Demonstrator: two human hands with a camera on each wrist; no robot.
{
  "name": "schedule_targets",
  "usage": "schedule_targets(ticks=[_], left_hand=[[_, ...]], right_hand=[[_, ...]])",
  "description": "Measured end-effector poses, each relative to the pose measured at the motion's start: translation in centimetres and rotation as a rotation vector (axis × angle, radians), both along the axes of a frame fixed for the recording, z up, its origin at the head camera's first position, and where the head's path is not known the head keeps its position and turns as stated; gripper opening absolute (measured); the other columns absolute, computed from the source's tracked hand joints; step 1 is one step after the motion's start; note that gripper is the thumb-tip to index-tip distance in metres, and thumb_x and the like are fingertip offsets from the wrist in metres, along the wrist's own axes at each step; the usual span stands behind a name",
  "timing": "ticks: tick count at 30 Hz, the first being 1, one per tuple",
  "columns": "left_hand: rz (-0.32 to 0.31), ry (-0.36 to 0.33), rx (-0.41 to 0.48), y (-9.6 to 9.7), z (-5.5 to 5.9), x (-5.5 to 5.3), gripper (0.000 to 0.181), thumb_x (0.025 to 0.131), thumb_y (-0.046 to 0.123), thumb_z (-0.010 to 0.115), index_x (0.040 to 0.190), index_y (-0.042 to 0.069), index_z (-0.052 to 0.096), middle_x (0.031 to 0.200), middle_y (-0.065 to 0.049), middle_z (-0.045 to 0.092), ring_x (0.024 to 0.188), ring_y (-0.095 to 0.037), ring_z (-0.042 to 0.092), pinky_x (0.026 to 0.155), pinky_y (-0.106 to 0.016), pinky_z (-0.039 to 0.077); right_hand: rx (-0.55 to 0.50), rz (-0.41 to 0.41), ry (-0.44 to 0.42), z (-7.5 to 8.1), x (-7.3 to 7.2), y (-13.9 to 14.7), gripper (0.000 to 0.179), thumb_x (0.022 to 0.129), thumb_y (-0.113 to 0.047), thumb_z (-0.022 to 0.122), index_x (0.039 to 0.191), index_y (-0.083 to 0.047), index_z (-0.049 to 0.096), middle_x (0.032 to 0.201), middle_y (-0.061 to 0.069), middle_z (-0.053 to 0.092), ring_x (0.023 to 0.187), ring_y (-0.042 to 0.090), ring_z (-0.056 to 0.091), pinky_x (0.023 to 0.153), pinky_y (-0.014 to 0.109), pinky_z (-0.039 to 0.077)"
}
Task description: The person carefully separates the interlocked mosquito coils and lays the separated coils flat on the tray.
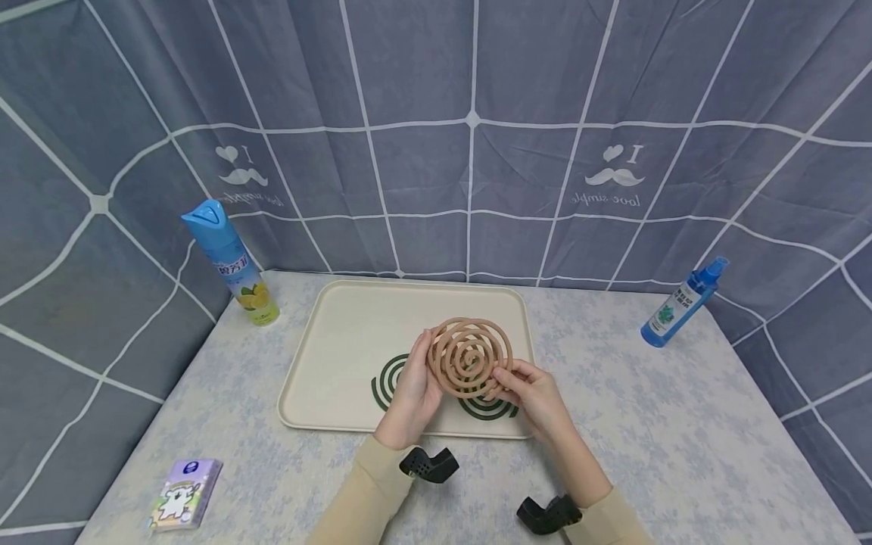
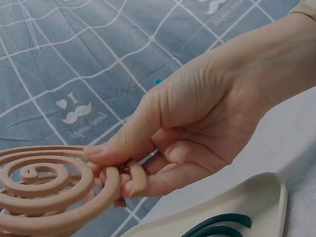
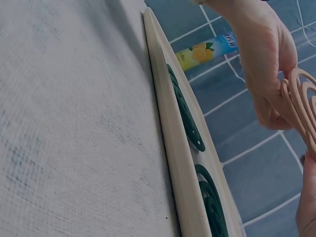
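Brown mosquito coils [image 1: 470, 356], stacked together, are held up over the tray by both hands. My left hand [image 1: 414, 392] grips the left edge of the stack. At the lower right edge, my right hand [image 1: 534, 395] pinches the coils between thumb and fingers; the left wrist view shows its thumb [image 2: 101, 152] on top and fingers among the coil ends. Beneath lie green mosquito coils, one at the left [image 1: 383, 378] and one at the right [image 1: 484, 410], partly hidden by the hands and brown coils. They rest on a cream tray [image 1: 347, 318].
An air freshener can [image 1: 238, 265] with lemons on it stands behind the tray's left side. A blue spray bottle [image 1: 681, 303] stands at the back right. Front left lies a purple tissue pack [image 1: 184, 493]. A grey checked curtain [image 1: 422, 174] backs the table.
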State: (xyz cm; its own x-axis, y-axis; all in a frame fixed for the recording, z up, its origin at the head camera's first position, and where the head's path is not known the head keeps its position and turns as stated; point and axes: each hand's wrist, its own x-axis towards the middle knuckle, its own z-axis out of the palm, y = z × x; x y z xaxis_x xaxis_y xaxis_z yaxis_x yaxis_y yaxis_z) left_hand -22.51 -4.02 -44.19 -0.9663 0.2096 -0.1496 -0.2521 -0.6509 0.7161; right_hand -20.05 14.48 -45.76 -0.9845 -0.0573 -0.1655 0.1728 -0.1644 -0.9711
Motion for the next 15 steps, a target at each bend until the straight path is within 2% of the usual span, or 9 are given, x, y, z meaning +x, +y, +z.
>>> schedule_targets(ticks=[3,7,9,11,15], left_hand=[[0.003,-0.005,0.003,-0.1,-0.1,-0.1,0.051,0.11,0.035,0.023,0.149,0.004,0.027,0.156,-0.014,0.03,0.148,-0.025,0.028,0.117,-0.03,0.034],[0.008,-0.022,0.021,-0.3,-0.2,-0.3,0.051,0.109,0.037,0.021,0.148,0.006,0.03,0.149,-0.011,0.039,0.14,-0.018,0.041,0.112,-0.025,0.041],[0.03,-0.037,0.048,-0.5,-0.2,-0.5,0.049,0.109,0.037,0.021,0.146,0.006,0.034,0.136,-0.007,0.049,0.126,-0.012,0.053,0.104,-0.022,0.047],[0.064,-0.056,0.076,-0.7,-0.2,-0.7,0.046,0.109,0.038,0.022,0.141,0.008,0.037,0.118,-0.002,0.056,0.107,-0.006,0.059,0.095,-0.02,0.051],[0.131,-0.073,0.13,-1.4,-0.2,-1.2,0.038,0.109,0.037,0.022,0.129,0.011,0.041,0.095,0.003,0.056,0.083,-0.003,0.058,0.081,-0.018,0.052]], right_hand=[[-0.012,0.024,0.002,0.0,-0.1,0.2,0.01,0.097,-0.006,0.06,0.093,-0.011,0.068,0.075,-0.002,0.071,0.067,0.011,0.069,0.072,0.025,0.06],[-0.023,0.061,0.002,0.2,-0.3,0.7,0.014,0.098,-0.006,0.058,0.092,-0.014,0.068,0.075,-0.002,0.071,0.067,0.011,0.069,0.072,0.024,0.06],[-0.034,0.069,-0.01,0.2,-0.5,1.0,0.016,0.099,-0.006,0.057,0.093,-0.015,0.069,0.076,-0.003,0.071,0.068,0.01,0.068,0.071,0.022,0.06],[-0.059,0.057,-0.028,0.3,-0.8,1.4,0.015,0.099,-0.007,0.056,0.093,-0.014,0.068,0.078,-0.002,0.07,0.069,0.009,0.068,0.07,0.021,0.059],[-0.112,0.002,-0.08,0.4,-1.6,2.2,0.015,0.1,-0.008,0.055,0.093,-0.013,0.067,0.08,-0.002,0.07,0.071,0.007,0.069,0.069,0.017,0.058]])
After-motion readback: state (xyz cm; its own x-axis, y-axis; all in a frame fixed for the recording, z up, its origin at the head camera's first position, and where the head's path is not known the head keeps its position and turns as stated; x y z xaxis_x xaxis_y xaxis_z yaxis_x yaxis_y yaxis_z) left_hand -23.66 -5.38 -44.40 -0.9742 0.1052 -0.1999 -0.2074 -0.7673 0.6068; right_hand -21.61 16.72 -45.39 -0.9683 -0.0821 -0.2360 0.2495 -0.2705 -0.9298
